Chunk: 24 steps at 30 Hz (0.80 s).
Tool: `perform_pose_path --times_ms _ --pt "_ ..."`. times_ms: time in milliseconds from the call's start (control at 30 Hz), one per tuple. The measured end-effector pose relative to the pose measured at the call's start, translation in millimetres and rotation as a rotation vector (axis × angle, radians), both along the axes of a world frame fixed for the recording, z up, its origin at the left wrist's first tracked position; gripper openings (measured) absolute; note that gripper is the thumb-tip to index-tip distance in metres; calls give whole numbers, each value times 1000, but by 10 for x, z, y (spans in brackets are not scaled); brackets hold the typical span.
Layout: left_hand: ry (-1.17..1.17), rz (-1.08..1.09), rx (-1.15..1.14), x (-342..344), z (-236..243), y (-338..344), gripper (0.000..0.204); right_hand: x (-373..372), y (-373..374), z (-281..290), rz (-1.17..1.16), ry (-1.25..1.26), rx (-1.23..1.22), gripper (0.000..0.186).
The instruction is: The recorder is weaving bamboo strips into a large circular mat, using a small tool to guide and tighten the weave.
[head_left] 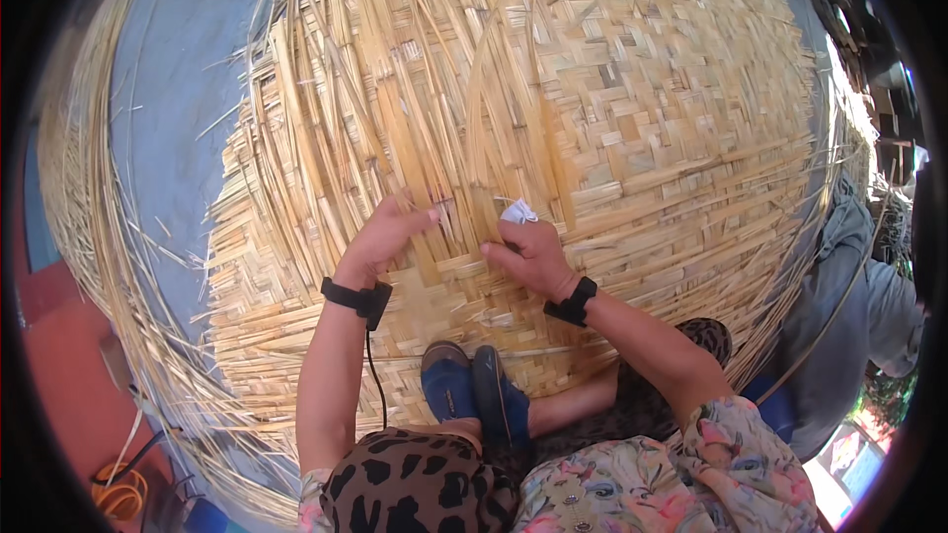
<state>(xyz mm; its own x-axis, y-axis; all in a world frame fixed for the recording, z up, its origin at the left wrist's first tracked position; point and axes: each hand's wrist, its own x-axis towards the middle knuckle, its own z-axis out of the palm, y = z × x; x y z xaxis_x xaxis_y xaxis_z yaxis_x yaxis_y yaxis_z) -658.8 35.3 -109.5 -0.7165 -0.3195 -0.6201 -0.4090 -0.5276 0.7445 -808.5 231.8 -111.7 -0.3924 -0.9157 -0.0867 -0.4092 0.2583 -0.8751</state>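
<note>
A large woven mat (681, 118) of pale split-reed strips lies below me. My left hand (385, 237) is at the mat's middle, its thumb lying over a flat upright strip (403, 138) and its fingers curled at the strip's left side. To the right, my right hand (533, 255) is closed, thumb stretched toward the weave. A small white piece of cloth or wrapping (517, 210) shows at its curled fingers. What lies inside that grip is hidden. Between the hands, several loose strips run away from me over the woven part.
Long loose reeds (94, 178) lie along the left on blue-grey ground (173, 89). My blue shoes (474, 390) stand on the mat's near part. Grey cloth-covered legs or garments (839, 306) are at the right edge. An orange cord coil (120, 498) sits at the lower left.
</note>
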Motion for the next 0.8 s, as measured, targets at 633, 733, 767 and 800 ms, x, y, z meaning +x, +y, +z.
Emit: perform_pose_path --times_ms 633,733,767,800 --pt "46 750 88 660 -5 694 22 -329 -8 -367 180 -245 -9 22" --pt "-143 837 16 950 -28 820 24 -253 113 -41 -200 -545 -162 40" --pt "-186 845 2 926 -33 856 25 -258 264 74 -106 -60 109 47" --pt "-170 833 13 874 -54 831 25 -239 383 160 -11 424 380 54"
